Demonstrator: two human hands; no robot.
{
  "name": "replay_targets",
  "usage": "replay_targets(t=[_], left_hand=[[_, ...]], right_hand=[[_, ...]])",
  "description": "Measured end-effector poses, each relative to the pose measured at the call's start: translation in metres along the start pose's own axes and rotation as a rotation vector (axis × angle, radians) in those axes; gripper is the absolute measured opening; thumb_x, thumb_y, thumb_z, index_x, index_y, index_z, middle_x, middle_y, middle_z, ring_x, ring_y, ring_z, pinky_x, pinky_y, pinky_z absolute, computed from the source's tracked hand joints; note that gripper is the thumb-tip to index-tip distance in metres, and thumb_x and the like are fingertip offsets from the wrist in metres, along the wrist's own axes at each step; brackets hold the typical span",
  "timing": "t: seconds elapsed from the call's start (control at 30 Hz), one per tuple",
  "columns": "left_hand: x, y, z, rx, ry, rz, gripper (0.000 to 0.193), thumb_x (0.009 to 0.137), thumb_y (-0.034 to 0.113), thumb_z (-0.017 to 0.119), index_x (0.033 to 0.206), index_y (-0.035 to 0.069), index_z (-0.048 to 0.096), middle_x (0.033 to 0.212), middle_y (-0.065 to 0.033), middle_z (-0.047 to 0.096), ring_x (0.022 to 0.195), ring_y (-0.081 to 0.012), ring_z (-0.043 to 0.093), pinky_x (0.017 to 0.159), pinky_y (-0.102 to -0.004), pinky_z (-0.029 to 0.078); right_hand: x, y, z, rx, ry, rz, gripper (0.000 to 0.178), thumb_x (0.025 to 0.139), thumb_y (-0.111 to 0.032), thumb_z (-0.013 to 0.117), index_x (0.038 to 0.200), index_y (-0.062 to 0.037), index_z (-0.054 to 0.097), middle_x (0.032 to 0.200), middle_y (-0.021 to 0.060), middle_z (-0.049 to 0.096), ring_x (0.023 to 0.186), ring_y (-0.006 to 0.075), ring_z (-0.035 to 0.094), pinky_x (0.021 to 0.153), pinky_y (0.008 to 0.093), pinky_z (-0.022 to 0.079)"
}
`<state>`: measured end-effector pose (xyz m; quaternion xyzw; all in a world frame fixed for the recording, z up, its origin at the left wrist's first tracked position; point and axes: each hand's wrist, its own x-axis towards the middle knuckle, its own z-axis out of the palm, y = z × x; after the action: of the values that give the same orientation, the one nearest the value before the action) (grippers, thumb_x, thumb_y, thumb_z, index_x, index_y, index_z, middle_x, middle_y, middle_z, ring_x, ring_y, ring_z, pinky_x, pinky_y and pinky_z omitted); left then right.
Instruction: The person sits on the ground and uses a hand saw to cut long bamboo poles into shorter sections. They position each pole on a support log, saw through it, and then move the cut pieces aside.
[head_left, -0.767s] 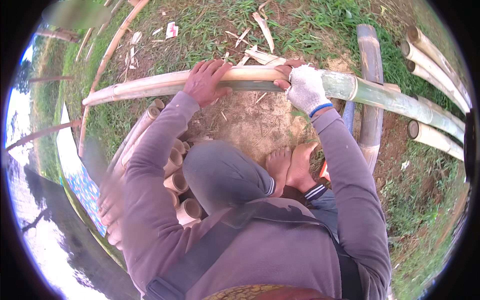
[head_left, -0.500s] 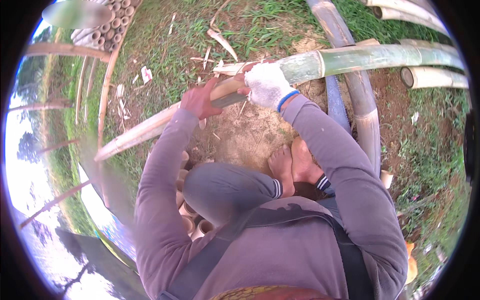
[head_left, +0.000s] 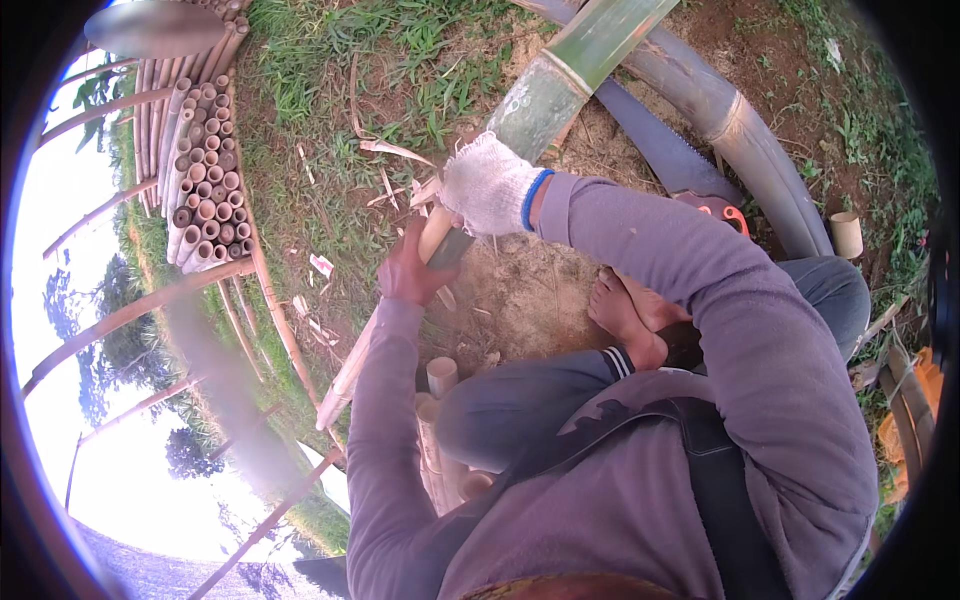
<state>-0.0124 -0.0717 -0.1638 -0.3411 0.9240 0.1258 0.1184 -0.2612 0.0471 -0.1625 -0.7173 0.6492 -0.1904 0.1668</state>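
Observation:
A thick green bamboo pole [head_left: 540, 108] slants from the upper right down to my hands. From them a pale, split-looking bamboo length [head_left: 352, 378] runs on to the lower left; the hands hide where the two meet. My bare left hand [head_left: 415, 268] is closed around the pale bamboo. Just above it, my right hand [head_left: 492, 188], in a white knit glove with a blue cuff, grips the bamboo at the green pole's lower end. Its fingers are mostly hidden. A wood splinter [head_left: 425, 190] sticks out beside the glove.
Under the green pole lies a grey-brown bamboo pole [head_left: 735, 120]. A handsaw [head_left: 655, 145] with an orange-trimmed handle rests beside it. Short bamboo pieces [head_left: 442, 375] stand by my knee. Cut bamboo tubes [head_left: 210, 190] are stacked at the far left; splinters litter the grass.
My view has turned, so the bamboo now runs more steeply and the tube stack shows more. Both hands stay on the bamboo, now closer together. The saw's handle has come into sight.

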Motion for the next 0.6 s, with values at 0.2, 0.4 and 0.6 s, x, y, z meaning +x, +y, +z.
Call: replay_targets(t=[0.2, 0.4, 0.6], left_hand=[[0.031, 0.055, -0.006, 0.054, 0.043, 0.04, 0.102, 0.066, 0.047, 0.1, 0.153, 0.019, 0.054, 0.118, -0.0198, 0.078, 0.104, -0.0407, 0.078, 0.089, -0.0516, 0.062], [0.077, 0.103, -0.003, 0.04, 0.103, 0.094, 0.102, 0.065, 0.051, 0.098, 0.151, 0.018, 0.053, 0.108, -0.0185, 0.079, 0.097, -0.0421, 0.078, 0.086, -0.0512, 0.062], [0.075, 0.112, -0.003, 0.049, 0.008, 0.009, 0.106, 0.065, 0.05, 0.097, 0.154, 0.018, 0.049, 0.121, -0.0216, 0.076, 0.106, -0.0436, 0.076, 0.092, -0.0548, 0.06]], right_hand=[[-0.025, 0.051, -0.021, -0.069, 0.142, -0.007, 0.033, 0.085, -0.04, 0.082, 0.109, -0.0172, 0.084, 0.098, 0.0099, 0.079, 0.095, 0.0346, 0.079, 0.083, 0.0533, 0.057], [-0.043, 0.116, -0.026, -0.17, 0.236, -0.008, 0.049, 0.091, -0.051, 0.081, 0.123, -0.0138, 0.08, 0.12, 0.0105, 0.077, 0.114, 0.0349, 0.074, 0.104, 0.0545, 0.051], [-0.174, 0.075, -0.02, -0.198, 0.475, 0.169, 0.052, 0.095, -0.043, 0.078, 0.132, -0.0073, 0.069, 0.117, 0.0141, 0.071, 0.101, 0.0396, 0.073, 0.092, 0.0546, 0.055]])
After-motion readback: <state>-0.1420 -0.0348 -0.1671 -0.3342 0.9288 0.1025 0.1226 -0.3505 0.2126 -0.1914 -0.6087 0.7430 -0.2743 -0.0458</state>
